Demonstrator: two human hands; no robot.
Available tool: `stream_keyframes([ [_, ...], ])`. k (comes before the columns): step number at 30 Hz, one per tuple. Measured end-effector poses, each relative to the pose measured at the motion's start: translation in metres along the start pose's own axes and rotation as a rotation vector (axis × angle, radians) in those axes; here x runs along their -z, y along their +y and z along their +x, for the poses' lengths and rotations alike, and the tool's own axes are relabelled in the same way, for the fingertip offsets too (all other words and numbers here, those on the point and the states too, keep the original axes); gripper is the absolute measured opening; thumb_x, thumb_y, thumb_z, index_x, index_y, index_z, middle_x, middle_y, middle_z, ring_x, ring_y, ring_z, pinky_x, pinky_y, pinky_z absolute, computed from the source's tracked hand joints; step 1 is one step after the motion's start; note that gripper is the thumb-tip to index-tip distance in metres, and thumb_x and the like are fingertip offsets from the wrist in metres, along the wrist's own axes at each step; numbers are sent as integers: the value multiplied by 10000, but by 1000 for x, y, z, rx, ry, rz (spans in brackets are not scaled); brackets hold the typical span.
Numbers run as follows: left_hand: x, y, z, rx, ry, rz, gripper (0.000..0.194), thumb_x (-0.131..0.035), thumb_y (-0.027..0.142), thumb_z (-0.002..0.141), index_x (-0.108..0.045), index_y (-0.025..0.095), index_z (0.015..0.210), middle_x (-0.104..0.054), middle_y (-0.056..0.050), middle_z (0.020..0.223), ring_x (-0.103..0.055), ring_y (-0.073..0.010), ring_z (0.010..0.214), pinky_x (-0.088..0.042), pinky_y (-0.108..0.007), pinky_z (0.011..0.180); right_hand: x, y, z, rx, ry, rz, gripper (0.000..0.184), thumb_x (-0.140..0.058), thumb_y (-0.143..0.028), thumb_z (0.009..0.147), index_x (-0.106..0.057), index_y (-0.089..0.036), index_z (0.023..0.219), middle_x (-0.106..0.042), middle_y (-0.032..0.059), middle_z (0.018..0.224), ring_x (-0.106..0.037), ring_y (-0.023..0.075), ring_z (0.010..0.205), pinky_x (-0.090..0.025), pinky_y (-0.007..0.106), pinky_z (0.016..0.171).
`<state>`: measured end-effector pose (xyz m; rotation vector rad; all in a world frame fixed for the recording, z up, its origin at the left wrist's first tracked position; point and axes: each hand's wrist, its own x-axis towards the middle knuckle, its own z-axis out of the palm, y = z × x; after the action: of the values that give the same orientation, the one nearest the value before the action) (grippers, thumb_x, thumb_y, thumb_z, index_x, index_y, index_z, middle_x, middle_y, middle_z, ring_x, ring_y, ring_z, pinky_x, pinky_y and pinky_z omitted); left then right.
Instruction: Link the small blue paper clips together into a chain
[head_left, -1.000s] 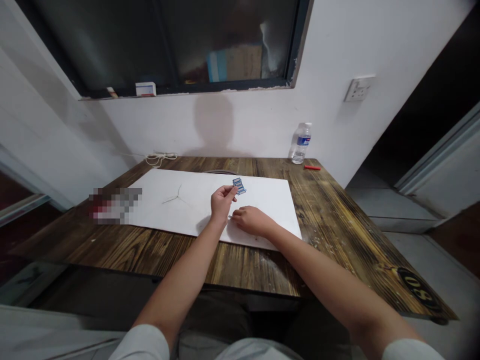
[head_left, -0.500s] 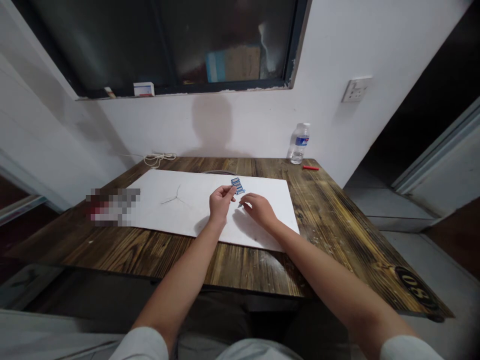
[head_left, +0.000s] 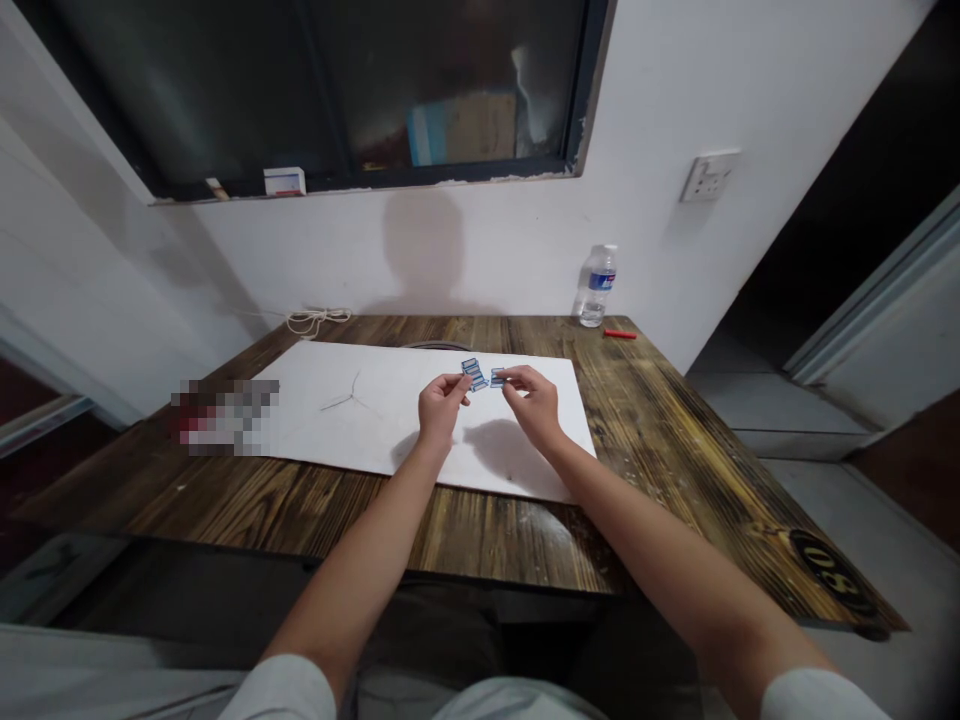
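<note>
Table: dark brown wood-grain surface, its near edge running in front of the person, a black round plaque marked with yellow digits on the right near corner.
Left hand: raised over the sheet, its fingers pinching the lower left side of a small stepped stack of blue-and-grey flat pieces; the left hand leaves most of the stack uncovered.
Right hand: thumb and fingers gripping a small blue-and-grey piece by its right side; the right hand faces the left one.
Gap: the piece is just beside the stack's lower right end; whether they touch is too small to tell.
Good handling: probably best to pinch lightly at the outer sides, steady the left hand, keep facing edges level and bring in no sideways twist, since such thin pieces may slip or bend.
White sheet: a flat rectangular sheet beneath both hands, a thin dark three-branched mark or strand on its left part.
Far edge: red slim stick, clear plastic bottle with blue label, white coiled cord.
</note>
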<state>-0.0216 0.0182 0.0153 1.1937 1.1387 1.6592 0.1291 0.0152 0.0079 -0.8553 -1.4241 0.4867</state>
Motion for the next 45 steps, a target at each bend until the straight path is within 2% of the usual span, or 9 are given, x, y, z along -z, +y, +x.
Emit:
stream_keyframes([
  [5,-1,0,-1,14,-3,47,270,-744,389,650,-667,152,755,-633,5,644,-501,-68,483,-366,-203,486,2,-16,1,71,19,19,225,-516,-185,816,-726,-222,889,-691,45,899,-631,176,864,-506,302,734],
  [11,-2,1,-3,29,-24,53,274,-747,395,644,-664,156,751,-623,9,634,-504,-74,488,-365,-208,491,-2,-9,2,84,-41,-2,160,-588,-235,810,-723,-233,896,-705,27,862,-627,161,751,-494,298,682],
  [17,-2,0,-3,39,-49,48,275,-755,395,641,-663,156,744,-612,12,602,-498,-74,487,-337,-206,477,-3,1,3,-43,-4,26,270,-664,-312,774,-687,-225,1029,-722,29,848,-657,181,767,-503,314,706],
  [27,-1,2,-4,49,-100,63,281,-764,413,638,-664,165,726,-601,19,586,-507,-76,493,-325,-203,477,-4,6,3,-161,-73,117,366,-727,-357,719,-659,-237,1058,-740,38,889,-684,210,845,-509,363,796],
  [30,-1,2,-4,48,-119,77,299,-767,429,630,-670,164,731,-600,16,582,-505,-80,494,-324,-204,478,-7,11,5,-256,-128,235,370,-752,-391,672,-686,-214,991,-736,53,894,-679,210,810,-517,364,775],
  [33,-1,1,-4,48,-145,76,302,-766,429,629,-673,162,733,-601,13,576,-504,-82,490,-318,-205,479,-9,13,7,-363,-201,354,351,-764,-447,630,-711,-181,852,-728,60,807,-659,198,728,-515,347,708],
  [37,0,-1,-3,50,-165,109,308,-746,439,643,-684,162,759,-630,-4,619,-525,-92,509,-325,-209,487,-8,11,8,-403,-185,356,355,-773,-476,600,-704,-166,759,-698,46,703,-597,157,622,-488,314,629],
  [40,1,-2,-1,52,-112,145,312,-707,443,683,-690,163,819,-671,-28,707,-552,-103,557,-346,-208,502,-7,10,8,-410,-146,349,348,-769,-473,601,-693,-167,747,-687,40,689,-578,146,605,-479,302,615],
  [45,9,-9,7,-17,77,275,241,-617,343,769,-663,175,936,-690,-54,899,-594,-135,713,-438,-231,620,-5,13,10,-429,-70,343,303,-765,-425,608,-683,-171,751,-681,27,708,-566,131,592,-469,286,607],
])
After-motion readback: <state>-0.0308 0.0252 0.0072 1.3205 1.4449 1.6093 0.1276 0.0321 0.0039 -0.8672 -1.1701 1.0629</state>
